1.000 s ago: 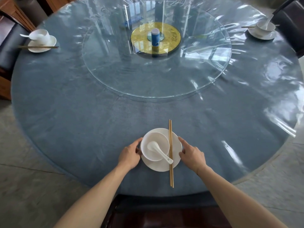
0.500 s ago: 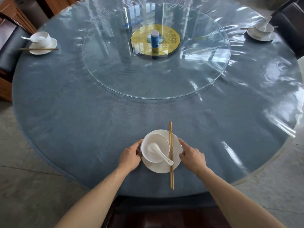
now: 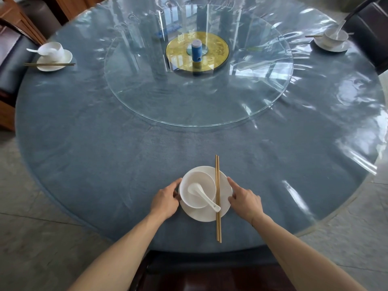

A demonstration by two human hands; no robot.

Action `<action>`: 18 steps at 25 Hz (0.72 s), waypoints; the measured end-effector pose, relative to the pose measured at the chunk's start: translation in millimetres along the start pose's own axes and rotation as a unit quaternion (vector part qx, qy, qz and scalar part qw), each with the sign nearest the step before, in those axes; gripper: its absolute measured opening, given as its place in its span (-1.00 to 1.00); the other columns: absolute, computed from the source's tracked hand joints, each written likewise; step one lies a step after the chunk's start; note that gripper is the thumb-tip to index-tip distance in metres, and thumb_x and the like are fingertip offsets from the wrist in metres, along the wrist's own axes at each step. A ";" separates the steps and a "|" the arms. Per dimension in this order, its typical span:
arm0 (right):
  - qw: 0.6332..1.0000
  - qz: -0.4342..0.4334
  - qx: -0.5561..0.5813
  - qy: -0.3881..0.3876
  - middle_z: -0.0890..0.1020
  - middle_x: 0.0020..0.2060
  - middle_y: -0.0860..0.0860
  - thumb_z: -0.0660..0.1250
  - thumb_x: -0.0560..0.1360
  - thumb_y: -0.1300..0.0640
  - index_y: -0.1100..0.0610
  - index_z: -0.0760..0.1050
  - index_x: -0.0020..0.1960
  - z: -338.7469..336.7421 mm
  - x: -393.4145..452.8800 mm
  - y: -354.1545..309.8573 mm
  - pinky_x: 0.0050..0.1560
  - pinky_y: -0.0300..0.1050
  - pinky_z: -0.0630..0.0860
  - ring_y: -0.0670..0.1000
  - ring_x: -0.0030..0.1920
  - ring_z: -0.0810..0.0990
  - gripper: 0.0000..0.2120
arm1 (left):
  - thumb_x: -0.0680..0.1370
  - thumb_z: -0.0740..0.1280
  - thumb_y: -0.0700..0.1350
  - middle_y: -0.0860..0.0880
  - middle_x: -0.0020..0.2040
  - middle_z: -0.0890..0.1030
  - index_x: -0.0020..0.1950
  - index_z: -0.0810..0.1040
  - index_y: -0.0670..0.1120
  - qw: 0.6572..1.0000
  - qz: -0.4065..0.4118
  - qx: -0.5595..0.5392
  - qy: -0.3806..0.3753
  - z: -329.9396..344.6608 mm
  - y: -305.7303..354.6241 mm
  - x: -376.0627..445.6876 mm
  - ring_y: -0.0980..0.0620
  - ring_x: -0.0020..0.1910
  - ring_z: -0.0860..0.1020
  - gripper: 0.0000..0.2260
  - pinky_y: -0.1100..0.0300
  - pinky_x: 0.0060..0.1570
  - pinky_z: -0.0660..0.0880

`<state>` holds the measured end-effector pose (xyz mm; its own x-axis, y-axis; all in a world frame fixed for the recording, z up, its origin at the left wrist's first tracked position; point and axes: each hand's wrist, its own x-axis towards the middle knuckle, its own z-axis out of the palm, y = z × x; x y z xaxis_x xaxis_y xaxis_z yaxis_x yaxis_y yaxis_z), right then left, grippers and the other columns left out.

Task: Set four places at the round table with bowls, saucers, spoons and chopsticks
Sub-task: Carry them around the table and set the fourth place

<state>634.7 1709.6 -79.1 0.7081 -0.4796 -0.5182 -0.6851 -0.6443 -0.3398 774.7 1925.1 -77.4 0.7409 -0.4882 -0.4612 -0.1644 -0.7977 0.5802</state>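
Note:
Near the front edge of the round blue table [image 3: 105, 164] stands a white saucer [image 3: 225, 191]. On it sits a white bowl [image 3: 196, 178] with a white spoon [image 3: 202, 196] inside. A pair of wooden chopsticks [image 3: 217, 225] lies across the saucer's right side, pointing away from me. My left hand [image 3: 165, 199] cups the saucer's left rim beside the bowl. My right hand [image 3: 245, 198] holds the right rim between index finger and thumb. A second set with bowl [image 3: 51, 48] and chopsticks [image 3: 49, 64] is at far left, a third bowl [image 3: 336, 36] at far right.
A glass turntable [image 3: 147, 97] covers the table's middle, with a gold disc [image 3: 218, 57] and a small blue cylinder [image 3: 196, 50] at its centre. Dark chairs stand at the left [image 3: 12, 53], the right [image 3: 373, 34] and just below me [image 3: 210, 274]. Clear plastic film covers the tablecloth.
Both hands stay at the saucer's rim and the setting has barely shifted. Only the view has moved slightly.

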 end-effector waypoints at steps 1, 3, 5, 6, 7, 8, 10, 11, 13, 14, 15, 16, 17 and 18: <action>1.000 0.000 -0.001 0.001 0.62 -0.16 -0.03 0.12 0.60 0.11 -0.21 0.01 0.56 0.3 0.2 0.1 0.17 0.18 0.52 -0.03 -0.20 0.56 -0.40 | 0.55 0.26 -0.19 0.07 -0.12 0.63 0.40 0.41 0.28 1.000 0.000 -0.002 -0.001 -0.1 -0.3 -0.1 0.00 -0.08 0.59 -0.49 0.07 -0.04 0.57; 1.000 -0.003 -0.001 0.003 0.62 -0.17 -0.03 0.13 0.59 0.12 -0.20 0.02 0.55 0.6 0.7 0.1 0.15 0.17 0.53 -0.03 -0.20 0.57 -0.40 | 0.55 0.26 -0.19 0.06 -0.11 0.64 0.40 0.42 0.28 1.000 0.000 -0.001 0.000 -0.1 -0.1 -0.4 -0.02 -0.06 0.60 -0.50 0.04 -0.01 0.58; 1.000 -0.005 0.001 0.003 0.62 -0.18 -0.03 0.14 0.59 0.12 -0.20 0.03 0.55 1.4 1.4 0.5 0.12 0.17 0.55 -0.03 -0.21 0.58 -0.40 | 0.55 0.26 -0.19 0.06 -0.12 0.64 0.41 0.42 0.27 1.000 -0.002 0.002 0.001 -0.2 0.4 -0.2 -0.03 -0.06 0.60 -0.50 0.05 0.00 0.58; 1.000 -0.005 0.000 0.003 0.61 -0.18 -0.04 0.14 0.59 0.12 -0.20 0.03 0.55 1.9 1.5 0.8 0.12 0.17 0.55 -0.04 -0.22 0.58 -0.40 | 0.56 0.26 -0.19 0.06 -0.12 0.63 0.41 0.41 0.27 1.000 -0.003 0.001 0.001 -0.2 0.3 -0.1 -0.03 -0.07 0.59 -0.50 0.05 -0.01 0.58; 1.000 -0.004 -0.002 0.003 0.61 -0.19 -0.04 0.14 0.59 0.12 -0.20 0.02 0.55 2.2 1.4 1.0 0.12 0.17 0.55 -0.04 -0.22 0.57 -0.40 | 0.56 0.26 -0.19 0.06 -0.13 0.63 0.41 0.41 0.27 1.000 -0.003 0.000 0.001 -0.1 0.2 -0.2 -0.02 -0.07 0.59 -0.50 0.04 -0.01 0.58; 1.000 -0.003 -0.003 0.003 0.61 -0.19 -0.05 0.14 0.60 0.12 -0.20 0.02 0.56 2.4 1.3 1.2 0.12 0.17 0.55 -0.05 -0.23 0.57 -0.40 | 0.55 0.26 -0.19 0.06 -0.12 0.64 0.40 0.42 0.27 1.000 -0.002 0.000 0.000 0.0 0.2 -0.7 -0.02 -0.07 0.60 -0.50 0.03 -0.01 0.58; 1.000 -0.004 -0.004 0.001 0.60 -0.19 -0.05 0.13 0.60 0.12 -0.20 0.00 0.56 2.5 1.8 0.8 0.12 0.17 0.55 -0.05 -0.24 0.57 -0.39 | 0.55 0.27 -0.19 0.06 -0.11 0.65 0.40 0.42 0.27 1.000 0.002 0.004 0.000 0.0 0.1 -1.5 -0.02 -0.06 0.60 -0.50 0.02 -0.01 0.59; 1.000 -0.004 -0.005 0.000 0.60 -0.19 -0.05 0.13 0.60 0.12 -0.20 0.00 0.56 1.9 2.2 0.3 0.12 0.17 0.56 -0.05 -0.24 0.56 -0.39 | 0.55 0.27 -0.19 0.06 -0.10 0.65 0.39 0.42 0.28 1.000 0.005 0.005 0.001 0.7 -0.6 -1.6 -0.02 -0.06 0.60 -0.51 0.02 -0.01 0.59; 1.000 -0.004 -0.005 -0.002 0.60 -0.18 -0.05 0.13 0.60 0.13 -0.19 -0.01 0.57 0.5 2.2 -0.5 0.12 0.17 0.56 -0.05 -0.24 0.56 -0.38 | 0.55 0.27 -0.18 0.06 -0.09 0.66 0.38 0.42 0.29 1.000 0.004 0.004 0.002 1.5 -0.7 -2.1 -0.02 -0.06 0.60 -0.51 0.01 -0.02 0.59; 1.000 -0.003 -0.005 0.000 0.60 -0.18 -0.05 0.13 0.60 0.13 -0.19 -0.01 0.57 0.5 1.8 -1.1 0.12 0.17 0.56 -0.05 -0.24 0.56 -0.38 | 0.55 0.27 -0.18 0.07 -0.09 0.66 0.38 0.42 0.29 1.000 0.002 0.002 0.000 1.4 -0.6 -2.2 -0.02 -0.06 0.60 -0.51 0.01 -0.02 0.59; 1.000 -0.002 -0.004 0.002 0.60 -0.19 -0.05 0.12 0.60 0.14 -0.19 -0.01 0.57 0.4 1.2 -1.8 0.11 0.15 0.56 -0.04 -0.25 0.56 -0.38 | 0.55 0.26 -0.19 0.07 -0.10 0.65 0.37 0.42 0.30 1.000 0.002 0.000 -0.001 1.4 -1.0 -1.7 -0.02 -0.06 0.60 -0.51 0.00 -0.02 0.59; 1.000 -0.001 -0.003 0.003 0.60 -0.19 -0.04 0.12 0.59 0.15 -0.19 -0.01 0.57 -0.1 0.4 -2.1 0.10 0.14 0.55 -0.04 -0.25 0.56 -0.38 | 0.54 0.26 -0.19 0.08 -0.11 0.65 0.36 0.43 0.30 1.000 0.002 -0.002 -0.001 2.0 -1.6 -0.6 -0.02 -0.07 0.60 -0.51 0.00 -0.01 0.59; 1.000 0.000 -0.004 0.003 0.60 -0.20 -0.04 0.11 0.59 0.16 -0.19 0.00 0.57 -1.0 -0.3 -2.4 0.09 0.13 0.53 -0.04 -0.26 0.55 -0.37 | 0.54 0.26 -0.19 0.08 -0.13 0.64 0.35 0.43 0.31 1.000 0.003 -0.003 -0.002 2.7 -2.1 0.3 -0.02 -0.08 0.60 -0.51 -0.01 -0.01 0.59; 1.000 0.001 -0.004 0.004 0.60 -0.21 -0.04 0.10 0.58 0.17 -0.19 0.00 0.57 -1.4 -1.0 -2.8 0.08 0.12 0.52 -0.04 -0.27 0.55 -0.37 | 0.54 0.26 -0.20 0.09 -0.14 0.63 0.33 0.44 0.31 1.000 0.002 -0.004 -0.002 2.7 -2.1 0.2 -0.01 -0.08 0.59 -0.52 -0.01 -0.01 0.59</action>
<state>636.1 1711.0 -76.5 0.7075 -0.4856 -0.5134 -0.6855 -0.6479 -0.3320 773.4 1925.7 -80.6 0.7375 -0.4933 -0.4612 -0.1630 -0.7928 0.5873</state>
